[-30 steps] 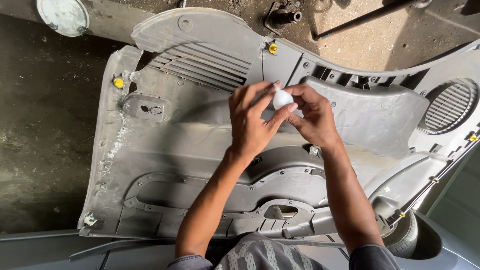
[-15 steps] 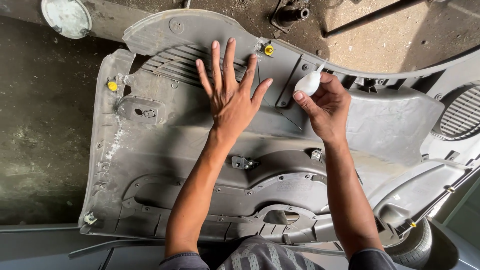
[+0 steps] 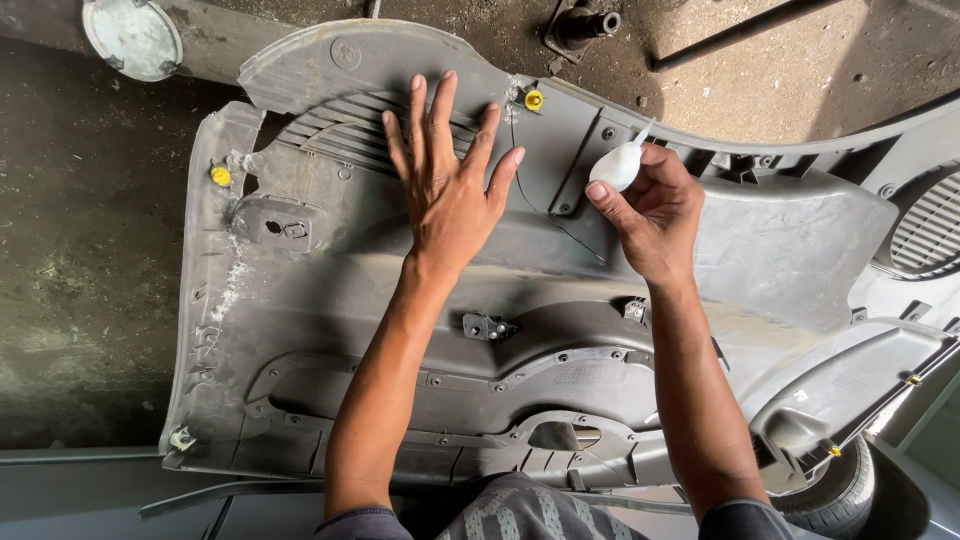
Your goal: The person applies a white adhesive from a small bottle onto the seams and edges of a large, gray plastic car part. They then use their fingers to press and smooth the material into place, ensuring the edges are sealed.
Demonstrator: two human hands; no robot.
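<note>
A small white squeeze bottle (image 3: 618, 166) with a thin pointed nozzle sits in the right hand (image 3: 648, 212), above the upper middle of a large grey plastic door panel (image 3: 300, 320) that lies inner side up. The thumb and fingers of that hand are closed around the bottle's round body, and the nozzle points up and to the right, toward the panel's top edge. Just to the left, the left hand (image 3: 448, 190) lies flat on the panel with its fingers spread apart and nothing in its grasp, the fingertips resting on a ribbed grille section (image 3: 340, 130). A thin dark crack line (image 3: 540, 205) runs down the panel between the two hands. A yellow clip (image 3: 534, 99) sits on the panel's top edge just beside the left hand's little finger, and another yellow clip (image 3: 220, 176) sits near the left edge. The panel rests over a dirty concrete floor (image 3: 70, 300), with a round pale disc (image 3: 132, 36) at the upper left.
</note>
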